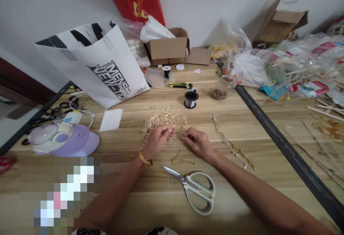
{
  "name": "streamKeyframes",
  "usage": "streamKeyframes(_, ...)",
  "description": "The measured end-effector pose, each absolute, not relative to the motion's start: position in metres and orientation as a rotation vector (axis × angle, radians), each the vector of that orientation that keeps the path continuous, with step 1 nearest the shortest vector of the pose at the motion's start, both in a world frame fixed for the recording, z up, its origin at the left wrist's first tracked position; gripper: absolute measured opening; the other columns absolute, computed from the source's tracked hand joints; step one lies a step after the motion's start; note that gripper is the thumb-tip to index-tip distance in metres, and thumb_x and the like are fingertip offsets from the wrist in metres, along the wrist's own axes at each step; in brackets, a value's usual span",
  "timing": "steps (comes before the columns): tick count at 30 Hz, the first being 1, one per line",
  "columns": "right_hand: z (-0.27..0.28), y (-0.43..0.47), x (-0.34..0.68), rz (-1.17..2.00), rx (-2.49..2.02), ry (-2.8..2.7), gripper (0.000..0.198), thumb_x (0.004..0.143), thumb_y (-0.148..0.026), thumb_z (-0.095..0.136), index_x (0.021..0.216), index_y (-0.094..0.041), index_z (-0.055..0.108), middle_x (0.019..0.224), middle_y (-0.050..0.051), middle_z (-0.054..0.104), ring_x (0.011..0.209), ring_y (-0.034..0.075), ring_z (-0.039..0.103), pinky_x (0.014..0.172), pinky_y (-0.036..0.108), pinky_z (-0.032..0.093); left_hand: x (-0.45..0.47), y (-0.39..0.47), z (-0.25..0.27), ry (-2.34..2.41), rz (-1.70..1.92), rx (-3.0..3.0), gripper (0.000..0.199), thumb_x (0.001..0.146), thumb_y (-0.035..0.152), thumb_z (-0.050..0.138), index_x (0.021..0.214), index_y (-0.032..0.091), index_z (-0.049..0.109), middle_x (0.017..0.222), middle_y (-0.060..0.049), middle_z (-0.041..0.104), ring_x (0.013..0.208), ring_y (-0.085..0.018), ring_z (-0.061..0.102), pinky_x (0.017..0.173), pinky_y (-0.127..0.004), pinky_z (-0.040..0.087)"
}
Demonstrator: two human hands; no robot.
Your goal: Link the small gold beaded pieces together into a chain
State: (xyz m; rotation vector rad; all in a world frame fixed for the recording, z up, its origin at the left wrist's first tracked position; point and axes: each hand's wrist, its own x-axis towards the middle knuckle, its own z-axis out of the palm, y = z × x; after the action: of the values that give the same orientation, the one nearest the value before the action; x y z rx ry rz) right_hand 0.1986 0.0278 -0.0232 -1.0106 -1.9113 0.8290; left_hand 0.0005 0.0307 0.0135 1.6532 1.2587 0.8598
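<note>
My left hand (158, 139) rests at the right edge of a pile of small gold and clear beads (161, 118), its thumb and fingertips pinched together. Facing it, my right hand (198, 142) is also closed in a pinch. Whatever is between the fingertips of either hand is too small to make out. Just below the hands lies a short gold chain (182, 162). Scissors with pale handles (192, 188) lie nearer to me, blades pointing left. To the right of my right hand are beaded strands in gold and silver (228, 140).
Behind the beads stand a spool of clear line (191, 100), a yellow-black utility knife (179, 85) and a jar of small beads (223, 88). A white paper bag (96, 66) and a purple-white device (67, 138) are at left. Bagged bottles (303, 56) crowd the right.
</note>
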Motion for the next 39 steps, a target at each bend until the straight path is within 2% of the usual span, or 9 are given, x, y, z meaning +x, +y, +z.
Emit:
streamKeyframes(4, -0.021, 0.024, 0.197, 0.792, -0.926, -2.007, 0.017, 0.091, -0.03, 0.05, 0.086, -0.019, 0.063, 0.078, 0.006, 0.063, 0.069, 0.016, 0.056, 0.065, 0.029, 0.044, 0.012, 0.022, 0.004, 1.14, 0.749, 1.536, 0.026, 0.087, 0.033, 0.051, 0.093, 0.013, 0.067, 0.083, -0.006, 0.07, 0.077, -0.018, 0.065, 0.07, -0.029, 0.052)
streamKeyframes(8, -0.018, 0.021, 0.195, 0.701, -0.934, -2.073, 0.019, 0.092, -0.028, 0.047, 0.085, -0.02, 0.061, 0.075, 0.006, 0.06, 0.066, 0.016, 0.054, 0.062, 0.028, 0.043, 0.017, 0.019, 0.002, 1.375, 0.959, 1.69, 0.014, 0.079, 0.022, 0.061, 0.092, 0.015, 0.062, 0.084, -0.006, 0.067, 0.076, -0.016, 0.062, 0.07, -0.027, 0.05)
streamKeyframes(11, -0.017, 0.021, 0.194, 0.658, -0.957, -2.081, 0.019, 0.092, -0.027, 0.046, 0.082, -0.019, 0.06, 0.073, 0.006, 0.058, 0.064, 0.016, 0.053, 0.061, 0.028, 0.042, 0.019, 0.017, 0.006, 1.461, 0.973, 1.817, 0.007, 0.079, 0.022, 0.062, 0.079, 0.016, 0.062, 0.072, -0.003, 0.063, 0.065, -0.014, 0.057, 0.064, -0.025, 0.046)
streamKeyframes(13, -0.018, 0.021, 0.194, 0.64, -0.968, -2.089, 0.018, 0.092, -0.026, 0.046, 0.081, -0.019, 0.059, 0.072, 0.006, 0.058, 0.063, 0.016, 0.053, 0.06, 0.028, 0.041, 0.02, 0.016, 0.008, 1.424, 0.907, 1.874, 0.013, 0.08, 0.024, 0.062, 0.07, 0.016, 0.061, 0.067, -0.002, 0.062, 0.061, -0.013, 0.055, 0.061, -0.024, 0.043)
streamKeyframes(21, -0.021, 0.021, 0.194, 0.655, -0.977, -2.136, 0.018, 0.092, -0.028, 0.047, 0.085, -0.018, 0.06, 0.075, 0.007, 0.061, 0.066, 0.017, 0.055, 0.062, 0.028, 0.042, 0.018, 0.018, 0.005, 1.269, 0.819, 1.733, 0.01, 0.077, 0.022, 0.064, 0.072, 0.014, 0.067, 0.07, -0.003, 0.069, 0.063, -0.014, 0.06, 0.06, -0.023, 0.044)
streamKeyframes(27, -0.016, 0.021, 0.191, 0.792, -1.026, -2.083, 0.02, 0.089, -0.032, 0.052, 0.083, -0.016, 0.062, 0.07, 0.004, 0.061, 0.058, 0.013, 0.051, 0.057, 0.025, 0.04, 0.014, 0.021, 0.006, 1.285, 0.781, 1.863, 0.014, 0.08, 0.024, 0.063, 0.072, 0.014, 0.068, 0.069, -0.002, 0.069, 0.062, -0.013, 0.06, 0.061, -0.022, 0.043)
streamKeyframes(32, -0.016, 0.022, 0.19, 1.017, -1.095, -1.946, 0.02, 0.085, -0.033, 0.056, 0.084, -0.014, 0.064, 0.065, 0.001, 0.057, 0.055, 0.01, 0.046, 0.052, 0.022, 0.036, 0.012, 0.021, -0.001, 1.274, 0.822, 2.147, 0.012, 0.085, 0.022, 0.059, 0.078, 0.014, 0.065, 0.077, -0.002, 0.068, 0.071, -0.013, 0.061, 0.07, -0.024, 0.045)
streamKeyframes(35, -0.019, 0.025, 0.189, 1.166, -1.079, -1.839, 0.022, 0.082, -0.034, 0.059, 0.085, -0.014, 0.064, 0.066, 0.001, 0.056, 0.057, 0.011, 0.046, 0.053, 0.022, 0.037, 0.011, 0.02, -0.003, 1.254, 0.839, 2.385, 0.015, 0.091, 0.022, 0.05, 0.083, 0.014, 0.061, 0.081, -0.003, 0.064, 0.075, -0.014, 0.059, 0.072, -0.025, 0.046)
streamKeyframes(39, -0.018, 0.026, 0.188, 1.359, -1.045, -1.705, 0.024, 0.08, -0.035, 0.061, 0.086, -0.012, 0.065, 0.064, -0.001, 0.054, 0.057, 0.01, 0.044, 0.053, 0.022, 0.035, 0.009, 0.016, -0.002, 1.253, 0.638, 2.753, 0.021, 0.095, 0.02, 0.04, 0.085, 0.014, 0.057, 0.082, -0.006, 0.06, 0.079, -0.018, 0.056, 0.071, -0.029, 0.046)
